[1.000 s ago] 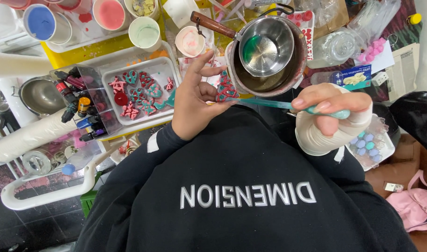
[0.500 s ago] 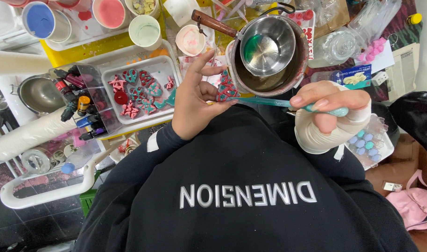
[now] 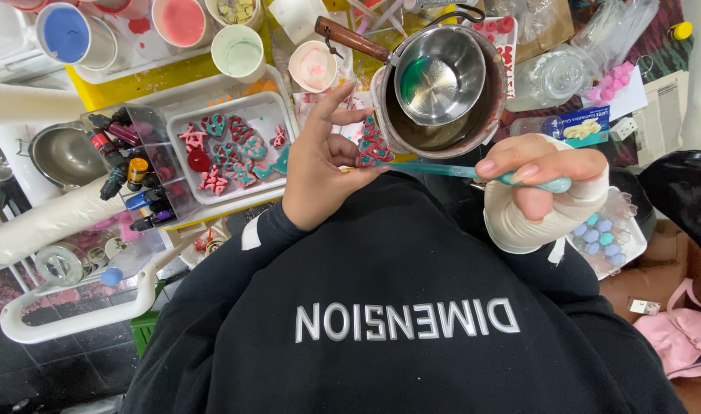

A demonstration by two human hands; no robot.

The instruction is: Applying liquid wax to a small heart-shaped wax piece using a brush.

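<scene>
Currently: left hand (image 3: 316, 165) pinches red/teal cast piece (image 3: 372, 147) at 12 o'clock. Right hand (image 3: 546, 192), wrapped, fingers closed on teal stick (image 3: 442, 170). Best w/ light strokes, piece steady.

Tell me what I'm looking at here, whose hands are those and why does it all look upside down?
A camera on a person's head looks straight down, so you see their black sweater and both hands from above. No machine here, just bare hands. The left hand pinches a small red and teal moulded piece. The right hand, wrapped in a white bandage, holds a thin teal stick whose tip touches that piece. On the crowded table beyond lie a white tray of more red and teal shapes, a metal pot with a smaller steel pan inside, paper cups of blue, pink and pale green colour, and a clear box of little bottles.
</scene>
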